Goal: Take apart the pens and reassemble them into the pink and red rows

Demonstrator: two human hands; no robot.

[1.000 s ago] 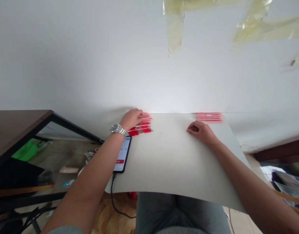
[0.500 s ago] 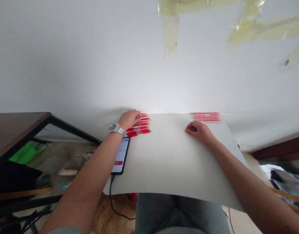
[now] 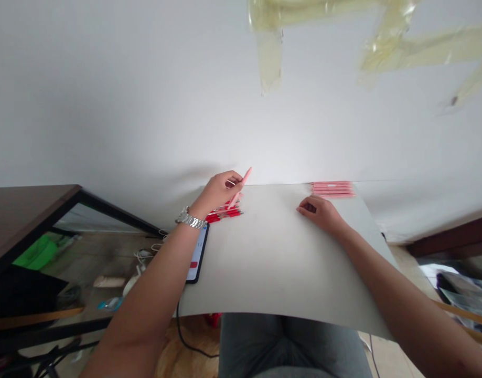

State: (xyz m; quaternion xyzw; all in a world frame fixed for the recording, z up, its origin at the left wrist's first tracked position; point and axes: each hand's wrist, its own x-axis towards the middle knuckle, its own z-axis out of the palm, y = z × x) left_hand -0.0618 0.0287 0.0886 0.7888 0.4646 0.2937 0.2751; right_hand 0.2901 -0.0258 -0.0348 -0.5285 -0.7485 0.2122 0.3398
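Between the thumb and fingers of my left hand (image 3: 223,189) is a pink pen (image 3: 246,175), tilted with its upper end toward the wall. Below it lies a group of red pens (image 3: 225,214), partly covered by the hand. My right hand (image 3: 316,209) rests on the white table (image 3: 264,262) with its fingers curled together; whether anything is inside them is hidden. Just behind that hand, a row of several pink pens (image 3: 333,189) lies side by side against the wall.
A phone (image 3: 197,257) with a cable lies at the table's left edge, partly under my left forearm. A dark-framed brown table (image 3: 36,210) stands at the left. The wall with yellowish tape (image 3: 270,60) borders the table's far side.
My left hand has lifted a pink pen from the left group and moved slightly right with it. The right hand has stayed in place, fingers still curled.
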